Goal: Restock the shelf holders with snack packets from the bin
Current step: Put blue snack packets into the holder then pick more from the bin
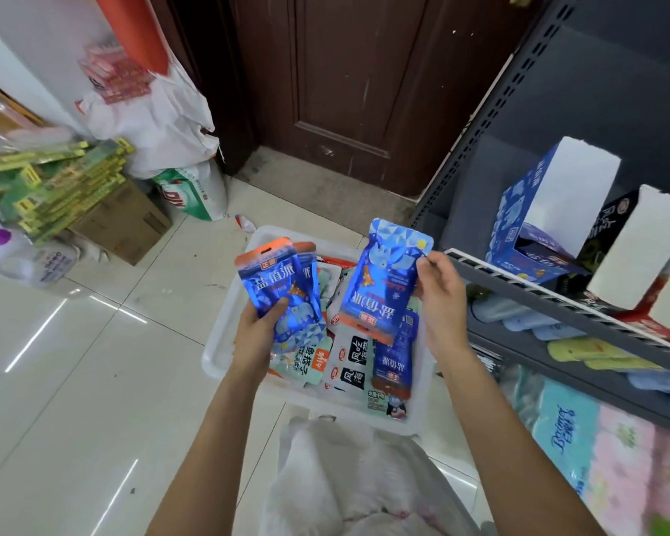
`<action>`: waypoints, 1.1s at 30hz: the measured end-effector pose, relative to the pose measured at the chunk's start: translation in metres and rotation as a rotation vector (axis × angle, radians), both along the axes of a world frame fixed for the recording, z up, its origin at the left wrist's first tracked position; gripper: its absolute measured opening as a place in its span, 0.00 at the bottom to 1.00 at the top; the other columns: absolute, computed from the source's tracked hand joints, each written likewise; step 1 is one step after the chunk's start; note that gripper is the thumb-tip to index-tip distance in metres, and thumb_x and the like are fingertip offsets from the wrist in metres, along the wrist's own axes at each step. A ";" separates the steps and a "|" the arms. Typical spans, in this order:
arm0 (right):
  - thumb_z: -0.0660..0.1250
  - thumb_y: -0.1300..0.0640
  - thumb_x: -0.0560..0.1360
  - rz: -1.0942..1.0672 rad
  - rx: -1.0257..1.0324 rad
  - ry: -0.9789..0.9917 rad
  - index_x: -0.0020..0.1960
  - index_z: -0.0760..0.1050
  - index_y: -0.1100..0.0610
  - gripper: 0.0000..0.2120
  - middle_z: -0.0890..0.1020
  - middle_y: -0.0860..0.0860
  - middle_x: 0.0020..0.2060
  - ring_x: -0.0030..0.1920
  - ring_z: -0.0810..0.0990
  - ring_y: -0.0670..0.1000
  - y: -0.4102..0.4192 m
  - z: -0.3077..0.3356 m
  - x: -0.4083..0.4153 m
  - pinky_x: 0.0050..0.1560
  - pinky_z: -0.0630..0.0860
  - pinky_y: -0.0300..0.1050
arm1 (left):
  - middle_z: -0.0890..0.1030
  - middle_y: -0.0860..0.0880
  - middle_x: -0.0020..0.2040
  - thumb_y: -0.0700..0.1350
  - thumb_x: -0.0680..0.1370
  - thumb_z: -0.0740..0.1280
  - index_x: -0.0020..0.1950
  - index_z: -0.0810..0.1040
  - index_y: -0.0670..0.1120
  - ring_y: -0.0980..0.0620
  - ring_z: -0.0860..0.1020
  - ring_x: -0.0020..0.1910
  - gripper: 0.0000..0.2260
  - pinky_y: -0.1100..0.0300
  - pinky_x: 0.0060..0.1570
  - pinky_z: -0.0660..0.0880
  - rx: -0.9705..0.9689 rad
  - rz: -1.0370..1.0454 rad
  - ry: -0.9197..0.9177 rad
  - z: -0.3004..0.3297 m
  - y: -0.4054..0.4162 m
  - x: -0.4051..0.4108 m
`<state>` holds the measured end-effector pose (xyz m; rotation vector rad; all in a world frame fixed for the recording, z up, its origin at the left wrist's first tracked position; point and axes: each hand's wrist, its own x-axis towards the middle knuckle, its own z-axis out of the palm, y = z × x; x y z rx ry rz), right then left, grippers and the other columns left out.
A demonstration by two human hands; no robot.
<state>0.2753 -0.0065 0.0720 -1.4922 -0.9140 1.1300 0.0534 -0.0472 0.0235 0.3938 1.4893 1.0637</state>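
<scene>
My left grip (261, 326) clasps a small stack of blue packets (283, 295) upright above the bin (225, 330). My right grip (439, 292) pinches one blue packet (383, 280) by its edge, upside down, just beside the shelf (557, 303). More packets (364, 361) lie in the bin; a blue holder (546, 218) stands on the shelf.

1 head-worn wide-angle view looks forward and steeply down, close over both forearms and the white bin (225, 342) on the floor, with the shelf (557, 299) at right.
</scene>
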 end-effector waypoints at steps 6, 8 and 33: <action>0.59 0.60 0.81 0.057 -0.077 0.114 0.45 0.72 0.53 0.07 0.83 0.43 0.35 0.35 0.81 0.41 -0.009 0.016 0.018 0.32 0.74 0.35 | 0.82 0.47 0.54 0.37 0.78 0.64 0.66 0.70 0.46 0.45 0.83 0.48 0.17 0.47 0.50 0.80 0.093 -0.103 -0.063 0.025 0.012 0.026; 0.59 0.59 0.81 0.075 -0.105 0.115 0.45 0.72 0.54 0.07 0.83 0.47 0.38 0.35 0.82 0.43 -0.013 0.021 0.024 0.32 0.75 0.35 | 0.82 0.48 0.54 0.37 0.78 0.64 0.66 0.69 0.48 0.47 0.83 0.48 0.17 0.48 0.49 0.80 0.104 -0.164 -0.076 0.030 0.013 0.043; 0.72 0.64 0.72 0.111 0.117 -0.313 0.43 0.73 0.46 0.14 0.79 0.44 0.35 0.33 0.74 0.40 -0.056 0.075 0.300 0.35 0.71 0.34 | 0.83 0.47 0.51 0.33 0.77 0.64 0.60 0.74 0.44 0.51 0.83 0.43 0.13 0.58 0.38 0.80 0.173 0.064 -0.228 0.075 -0.015 0.341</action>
